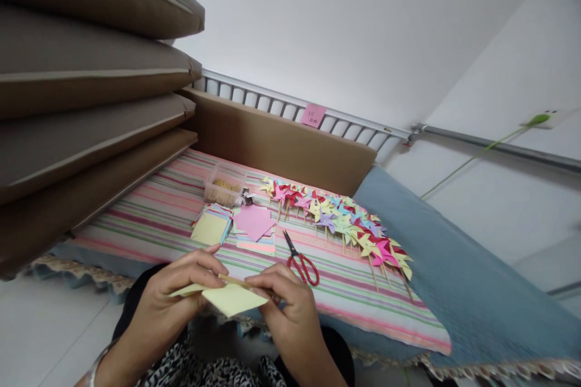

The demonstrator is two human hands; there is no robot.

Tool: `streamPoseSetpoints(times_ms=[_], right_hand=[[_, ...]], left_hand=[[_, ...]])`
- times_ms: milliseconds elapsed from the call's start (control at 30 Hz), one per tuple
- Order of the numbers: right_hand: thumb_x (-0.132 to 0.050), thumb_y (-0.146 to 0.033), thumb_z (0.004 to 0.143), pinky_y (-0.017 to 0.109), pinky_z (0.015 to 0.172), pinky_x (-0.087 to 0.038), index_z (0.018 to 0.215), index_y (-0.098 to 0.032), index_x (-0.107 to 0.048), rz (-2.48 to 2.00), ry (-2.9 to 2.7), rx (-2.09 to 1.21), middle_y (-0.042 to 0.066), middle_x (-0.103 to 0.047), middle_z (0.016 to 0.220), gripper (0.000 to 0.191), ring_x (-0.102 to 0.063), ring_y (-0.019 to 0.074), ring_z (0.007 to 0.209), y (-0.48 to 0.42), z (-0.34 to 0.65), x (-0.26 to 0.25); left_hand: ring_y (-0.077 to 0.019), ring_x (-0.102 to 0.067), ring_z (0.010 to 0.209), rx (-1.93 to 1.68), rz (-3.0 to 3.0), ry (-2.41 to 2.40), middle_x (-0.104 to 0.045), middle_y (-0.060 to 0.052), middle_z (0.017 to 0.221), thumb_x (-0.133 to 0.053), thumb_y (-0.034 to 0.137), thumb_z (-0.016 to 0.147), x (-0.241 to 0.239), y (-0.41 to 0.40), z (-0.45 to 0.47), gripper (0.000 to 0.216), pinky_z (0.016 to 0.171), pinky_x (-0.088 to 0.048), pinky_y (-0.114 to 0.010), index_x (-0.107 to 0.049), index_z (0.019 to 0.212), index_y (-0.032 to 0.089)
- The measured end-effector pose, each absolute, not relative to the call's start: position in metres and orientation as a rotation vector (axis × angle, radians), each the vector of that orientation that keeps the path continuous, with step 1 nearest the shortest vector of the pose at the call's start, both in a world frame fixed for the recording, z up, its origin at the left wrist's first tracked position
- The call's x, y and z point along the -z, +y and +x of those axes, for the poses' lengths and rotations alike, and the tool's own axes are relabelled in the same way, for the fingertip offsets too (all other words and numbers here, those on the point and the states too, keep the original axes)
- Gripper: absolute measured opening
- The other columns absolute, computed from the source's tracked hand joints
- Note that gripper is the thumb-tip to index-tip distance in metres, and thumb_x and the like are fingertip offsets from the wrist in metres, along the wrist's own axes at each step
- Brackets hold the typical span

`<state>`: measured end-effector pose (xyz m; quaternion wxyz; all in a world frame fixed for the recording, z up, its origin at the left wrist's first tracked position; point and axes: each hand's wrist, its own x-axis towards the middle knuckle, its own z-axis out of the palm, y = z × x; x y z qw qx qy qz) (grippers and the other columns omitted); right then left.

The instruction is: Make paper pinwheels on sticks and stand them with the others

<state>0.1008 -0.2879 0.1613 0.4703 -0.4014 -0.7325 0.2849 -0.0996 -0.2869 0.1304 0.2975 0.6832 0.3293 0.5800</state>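
Note:
Between my two hands is a pale yellow paper (235, 299), held low over my lap at the near edge of the cloth. Its flaps stand apart and part of it is folded up. My left hand (181, 290) pinches its left side with thumb and fingers. Closed on the right side of the same paper is my right hand (285, 297), its fingertips partly hidden. Just beyond my right hand lie scissors with red handles (303, 265), blades pointing away. Stacked coloured paper squares (211, 228) and a pink sheet (255, 222) lie ahead.
Several paper pinwheels on sticks (336, 221) lie in rows to the right on the striped cloth (172, 199). A clear plastic box (224, 184) holds small sticks. Stacked brown cushions (95, 91) rise at the left, and a brown board (281, 139) stands behind.

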Motion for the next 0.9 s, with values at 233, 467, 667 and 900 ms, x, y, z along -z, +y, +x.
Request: streamPoseSetpoints(times_ms=[233, 467, 667, 900], right_hand=[[-0.061, -0.014, 0.079, 0.022, 0.059, -0.044, 0.082, -0.02, -0.074, -0.97, -1.798, -0.687, 0.003, -0.063, 0.072, 0.015, -0.06, 0.0142, 0.067, -0.287, 0.101, -0.16], [-0.06, -0.013, 0.079, 0.021, 0.058, -0.043, 0.082, -0.019, -0.074, -0.947, -1.803, -0.657, 0.003, -0.062, 0.07, 0.015, -0.059, 0.0137, 0.066, -0.287, 0.101, -0.158], [-0.062, -0.006, 0.076, 0.02, 0.058, -0.043, 0.084, -0.021, -0.074, -0.94, -1.781, -0.671, 0.002, -0.063, 0.073, 0.021, -0.059, 0.0128, 0.068, -0.284, 0.103, -0.152], [-0.068, -0.003, 0.072, 0.02, 0.061, -0.046, 0.08, -0.02, -0.075, -0.965, -1.674, -0.64, 0.001, -0.063, 0.07, 0.02, -0.059, 0.0119, 0.066, -0.287, 0.099, -0.147]], left_hand=[[-0.0189, -0.064, 0.09, -1.574, 1.8, 0.855, -0.071, -0.001, 0.085, -0.065, 0.017, 0.077, -0.132, -0.286, -0.097, 0.011, 0.103, -0.04, -0.042, -0.072, 0.079, 0.026], [-0.0185, -0.065, 0.091, -1.561, 1.782, 0.867, -0.071, 0.0, 0.084, -0.068, 0.017, 0.075, -0.132, -0.286, -0.097, 0.012, 0.103, -0.04, -0.039, -0.072, 0.078, 0.027], [-0.0163, -0.065, 0.09, -1.541, 1.749, 0.897, -0.071, 0.003, 0.082, -0.067, 0.015, 0.074, -0.132, -0.286, -0.096, 0.014, 0.106, -0.036, -0.039, -0.071, 0.075, 0.028], [-0.0168, -0.067, 0.082, -1.519, 1.74, 0.994, -0.072, 0.003, 0.081, -0.068, 0.02, 0.072, -0.122, -0.284, -0.098, 0.008, 0.102, -0.042, -0.038, -0.071, 0.071, 0.028]])
